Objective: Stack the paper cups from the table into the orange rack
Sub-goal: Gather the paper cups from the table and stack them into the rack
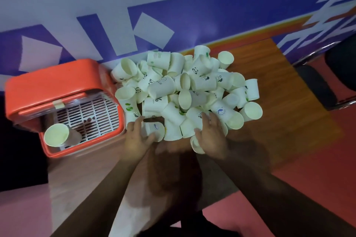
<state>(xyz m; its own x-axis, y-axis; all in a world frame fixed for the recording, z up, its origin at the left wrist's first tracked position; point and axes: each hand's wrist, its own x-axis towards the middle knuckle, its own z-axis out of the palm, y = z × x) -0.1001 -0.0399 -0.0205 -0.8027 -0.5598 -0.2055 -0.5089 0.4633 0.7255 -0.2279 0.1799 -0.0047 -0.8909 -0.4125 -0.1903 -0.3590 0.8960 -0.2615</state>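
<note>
Evidently your left hand (137, 136) gripped a paper cup (156, 130) at the edge of the pile (192, 86) nearest the orange rack (57, 82), likely for a short carry; your right hand (212, 134) lay over the pile, its hold unreadable.

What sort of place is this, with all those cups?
Probably an event or office space, not a home: a big blue-and-white printed wall, a wooden table heaped with paper cups, and a black metal-framed chair beside it.
</note>
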